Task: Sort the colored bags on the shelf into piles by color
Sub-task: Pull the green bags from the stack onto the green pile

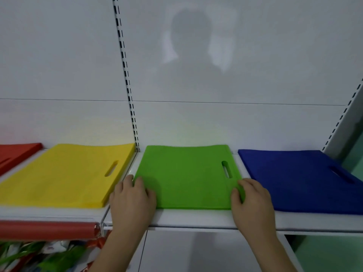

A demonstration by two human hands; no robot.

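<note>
Green pile (186, 177) flat, handle slot rightward

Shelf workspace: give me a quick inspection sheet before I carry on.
Surface: white shelf, bare strips between piles.
Job's things: red pile, yellow pile, green pile, blue pile, each one color, lying flat, apart.
Clutter: red roll and colorful packaging below the shelf, at left.
Hands: left hand and right hand rest on the green pile's front corners; grip unclear.
Cables: nothing seen.
Surroundings: white back panel with slotted uprights, person's shadow on it.
</note>
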